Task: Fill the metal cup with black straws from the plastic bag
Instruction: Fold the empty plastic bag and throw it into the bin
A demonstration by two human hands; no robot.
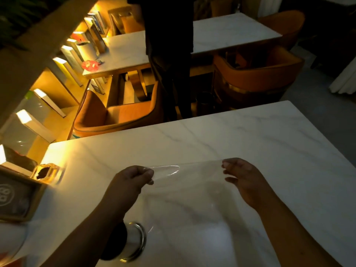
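Both hands pinch the clear plastic bag (192,182) taut, left hand (131,182) and right hand (244,180) at opposite corners; the metal cup (133,241) (dark straws inside) sits below the left fingers, nearer that hand.

A round white mark that looks like "88" is on the dark card (13,197) left of the cup (133,241).

Both hands (133,180) (242,178) pinched, apart
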